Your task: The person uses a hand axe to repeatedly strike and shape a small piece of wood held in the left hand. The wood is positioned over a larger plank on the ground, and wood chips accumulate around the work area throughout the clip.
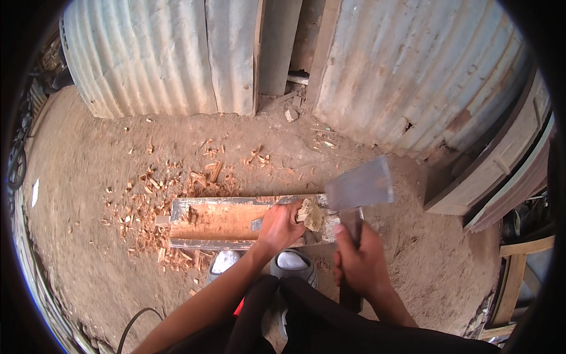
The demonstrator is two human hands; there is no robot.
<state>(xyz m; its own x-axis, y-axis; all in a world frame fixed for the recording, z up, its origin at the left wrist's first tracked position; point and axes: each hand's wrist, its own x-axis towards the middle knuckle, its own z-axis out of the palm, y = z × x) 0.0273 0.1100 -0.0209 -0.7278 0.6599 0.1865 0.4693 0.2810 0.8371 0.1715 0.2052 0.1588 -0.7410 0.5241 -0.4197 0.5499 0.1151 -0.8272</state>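
Note:
A long wooden block (221, 243) with a hollow cut into its top lies crosswise in front of my feet. My left hand (280, 225) is closed around a chisel (256, 224), whose metal blade points left into the hollow. The chisel's frayed, battered wooden end (311, 215) sticks out to the right of my fist. In my right hand (361, 259) is the dark handle of a hatchet (361, 184) with a broad flat metal head. The head is raised just right of the chisel's end, slightly blurred, and apart from it as far as I can see.
Wood chips (147, 197) are scattered on the dirt floor left of and beyond the block. Corrugated metal sheets (141, 59) stand at the back. Curved wooden boards (501, 171) lean at the right, above a wooden frame (510, 289). My shoes (302, 266) are close to the block's near side.

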